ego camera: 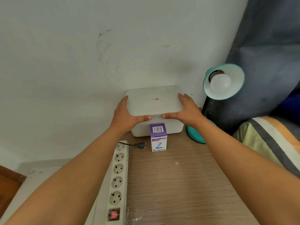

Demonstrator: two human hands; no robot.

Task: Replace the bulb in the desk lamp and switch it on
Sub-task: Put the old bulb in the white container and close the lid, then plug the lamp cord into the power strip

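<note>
A teal desk lamp (227,78) stands at the table's back right, its shade tilted toward me with a white bulb (220,84) screwed in. Its teal base (194,135) rests on the table. A purple and white bulb box (158,137) stands upright in front of a white plastic container (170,127). My left hand (125,115) and my right hand (186,109) grip the left and right sides of the container's white lid (154,101), which sits tilted above the container. The lamp's black plug (140,145) lies unplugged on the table.
A white power strip (117,176) with a red switch runs along the wooden table's (178,184) left edge. A white wall stands behind. A dark blue cushion (267,62) and a striped cloth (267,140) lie to the right. Crumpled clear plastic (134,216) lies near the front.
</note>
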